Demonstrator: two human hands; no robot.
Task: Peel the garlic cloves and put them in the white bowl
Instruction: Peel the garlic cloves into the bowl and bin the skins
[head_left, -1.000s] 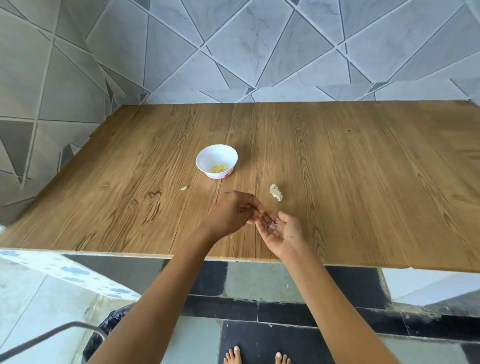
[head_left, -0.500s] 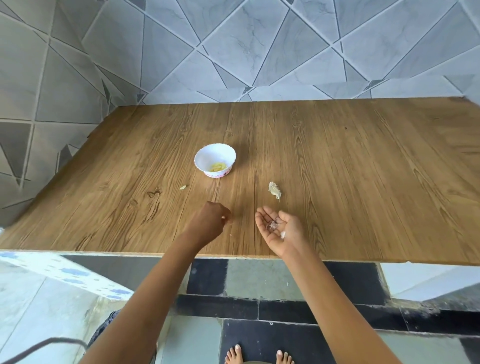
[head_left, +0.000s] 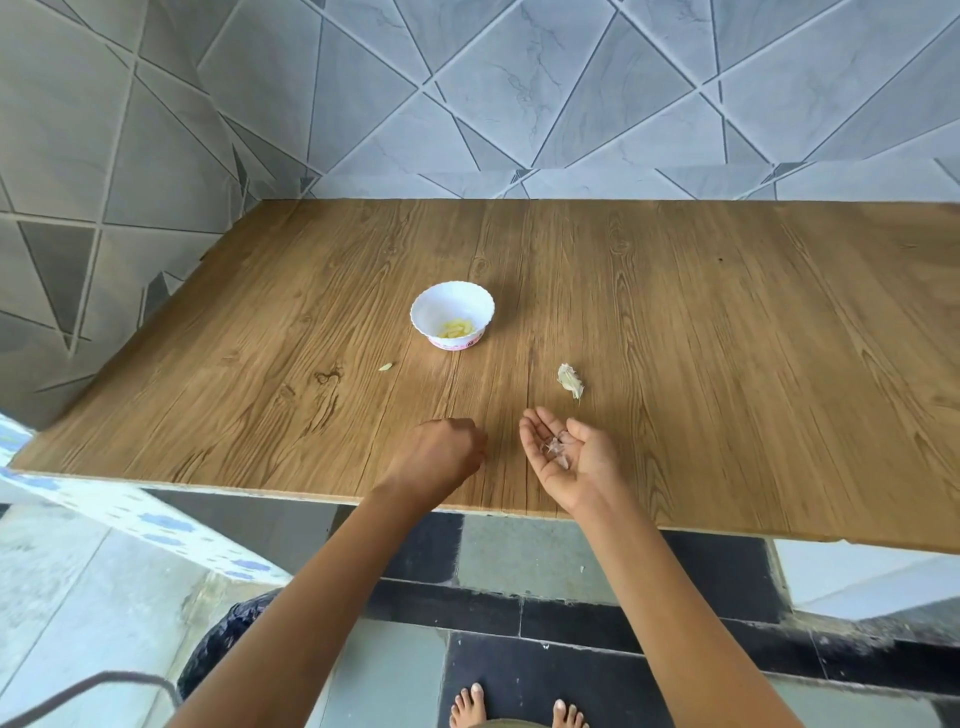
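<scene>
A white bowl (head_left: 452, 310) with several peeled yellow garlic cloves inside stands on the wooden table (head_left: 727, 338). An unpeeled piece of garlic (head_left: 570, 382) lies to the right of the bowl, nearer to me. My right hand (head_left: 569, 457) lies palm up just in front of that piece, fingers relaxed, with thin scraps of garlic skin (head_left: 556, 448) on the palm. My left hand (head_left: 441, 454) hovers beside it with its back to the camera and its fingers curled under. Whatever those fingers may hold is hidden.
A small scrap of peel (head_left: 385, 367) lies on the table left of the bowl. Tiled walls close the table at the back and left. The near table edge (head_left: 311, 493) runs under my wrists, and my bare feet (head_left: 514, 706) stand on the floor below.
My left hand drew away from my right palm, where its fingertips were touching, and moved left with its fingers curled. My right hand stayed palm up with the skin scraps.
</scene>
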